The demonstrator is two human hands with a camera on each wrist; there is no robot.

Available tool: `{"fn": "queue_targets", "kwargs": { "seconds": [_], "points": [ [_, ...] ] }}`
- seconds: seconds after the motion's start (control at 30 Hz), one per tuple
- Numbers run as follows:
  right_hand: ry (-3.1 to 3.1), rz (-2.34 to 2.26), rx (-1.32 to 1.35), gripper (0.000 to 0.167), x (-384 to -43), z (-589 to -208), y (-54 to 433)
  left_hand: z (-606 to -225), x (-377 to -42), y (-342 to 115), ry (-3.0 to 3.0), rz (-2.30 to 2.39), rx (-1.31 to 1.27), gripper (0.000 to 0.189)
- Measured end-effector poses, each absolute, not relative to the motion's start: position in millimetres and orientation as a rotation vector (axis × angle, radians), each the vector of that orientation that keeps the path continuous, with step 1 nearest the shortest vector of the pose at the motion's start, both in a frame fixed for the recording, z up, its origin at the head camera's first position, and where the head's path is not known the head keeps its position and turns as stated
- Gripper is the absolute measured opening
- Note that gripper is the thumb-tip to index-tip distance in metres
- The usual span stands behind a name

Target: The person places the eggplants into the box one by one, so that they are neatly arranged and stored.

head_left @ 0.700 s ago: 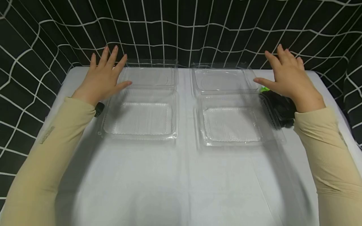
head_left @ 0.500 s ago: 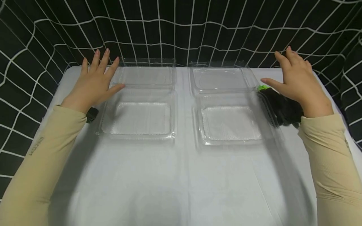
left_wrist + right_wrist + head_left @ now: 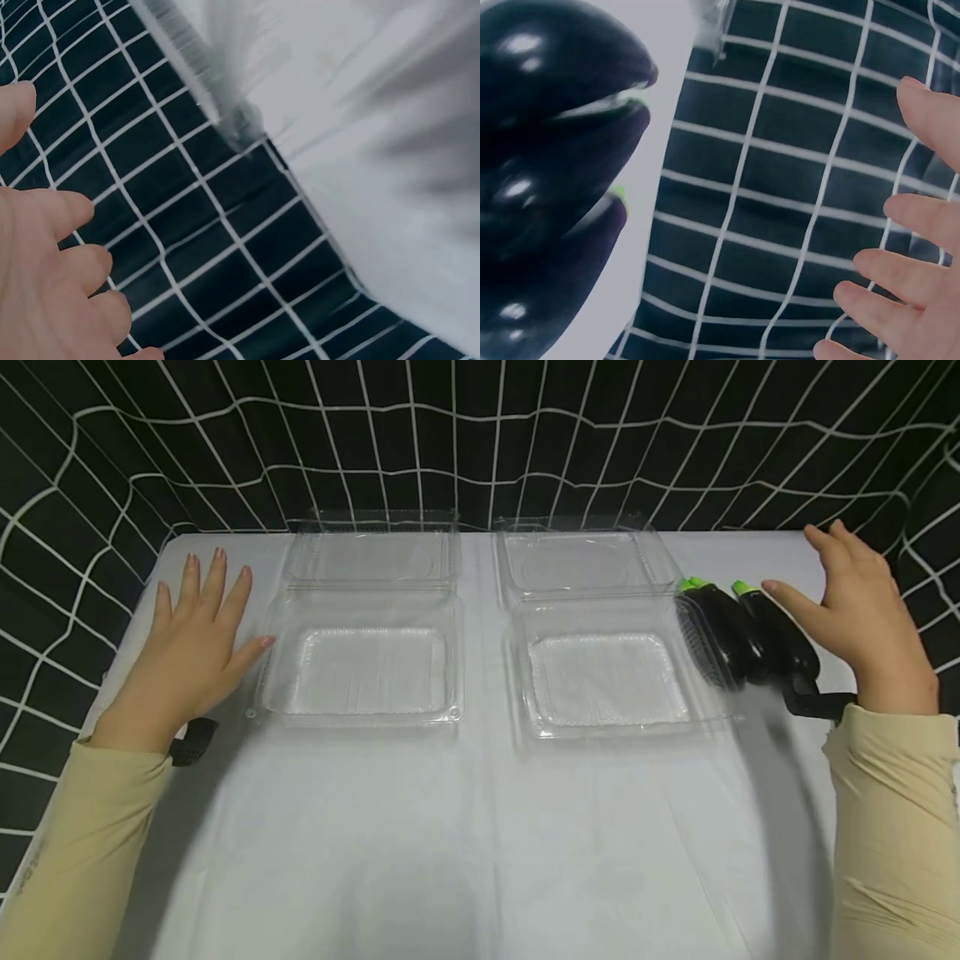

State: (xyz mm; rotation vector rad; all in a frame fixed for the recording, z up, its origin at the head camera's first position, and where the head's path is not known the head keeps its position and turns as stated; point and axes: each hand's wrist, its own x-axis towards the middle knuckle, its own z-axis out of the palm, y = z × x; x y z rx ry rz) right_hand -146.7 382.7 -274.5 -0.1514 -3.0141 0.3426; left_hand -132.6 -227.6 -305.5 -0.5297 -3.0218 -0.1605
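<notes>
My left hand [image 3: 183,652] hovers over the left side of the table, fingers spread and straight, holding nothing. Its thumb tip lies close to the left edge of a clear plastic clamshell container [image 3: 360,721]. On the right, my right hand [image 3: 866,610] is raised beside several dark eggplants [image 3: 780,631] with green stem ends, its fingers loosely extended and nothing in them. The right wrist view shows the glossy eggplants [image 3: 547,172] stacked side by side, apart from the fingers. A second clear clamshell container [image 3: 611,731] stands just left of the eggplants, its edge overlapping them in the head view.
Both containers have their lids [image 3: 375,560] folded back toward the far table edge. A white cloth [image 3: 487,843] covers the table. Black fabric with a white net [image 3: 480,443] rises behind and at the sides. A black wrist strap [image 3: 821,703] sits near the right wrist.
Both hands have moved outward and nearer the body, away from the containers. The eggplants, partly covered by the right hand before, now show more fully.
</notes>
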Motion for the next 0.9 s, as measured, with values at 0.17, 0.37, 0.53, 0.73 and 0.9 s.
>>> {"fn": "queue_targets", "kwargs": {
  "seconds": [0.17,0.37,0.53,0.73,0.9],
  "points": [
    [-3.011,0.37,-0.276,0.073,-133.4,-284.3,397.2,-322.7,-109.6,-235.3,-3.013,-0.273,-0.477,0.069],
    [-2.982,0.414,-0.378,0.072,-119.5,-299.0,414.3,-340.5,-94.9,-239.0,-3.0,-0.357,-0.463,0.065],
    [-2.979,0.439,-0.388,0.072,-112.1,-309.9,423.9,-347.8,-87.9,-238.9,-2.965,-0.412,-0.456,0.061],
    [-2.994,0.48,-0.432,0.073,-105.4,-320.8,429.4,-355.1,-82.5,-239.0,-2.941,-0.47,-0.458,0.058],
    [-3.01,0.515,-0.467,0.076,-101.1,-329.9,432.8,-359.1,-81.4,-238.3,-2.947,-0.48,-0.473,0.056]
  ]
}}
